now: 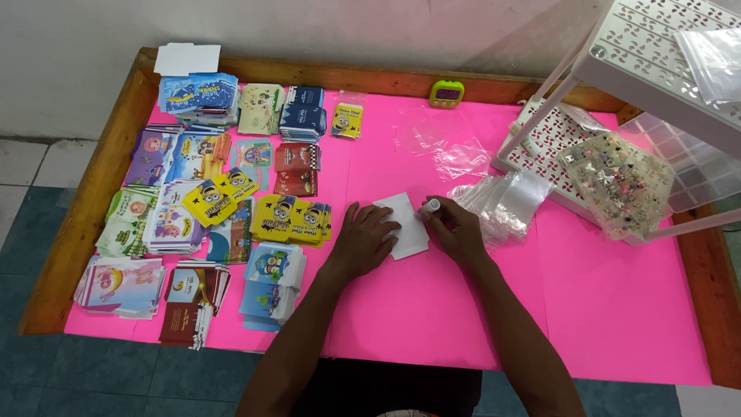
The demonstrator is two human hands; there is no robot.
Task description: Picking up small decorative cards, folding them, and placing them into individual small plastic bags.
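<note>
My left hand (pixel 367 239) lies flat on a white paper card (pixel 405 224) in the middle of the pink table cover (pixel 432 301), pressing its left edge. My right hand (pixel 455 229) is closed around a small white tube-like object (pixel 430 205) whose tip points up and left at the card's upper right edge. A loose heap of clear plastic sleeves (pixel 502 199) lies just right of that hand.
Stacks of colourful printed cards (pixel 208 201) fill the table's left half. A white perforated rack (pixel 656 54) stands at the right, with a clear compartment box of small trinkets (pixel 617 181) on its lower shelf. A small green timer (pixel 447 93) sits at the back edge.
</note>
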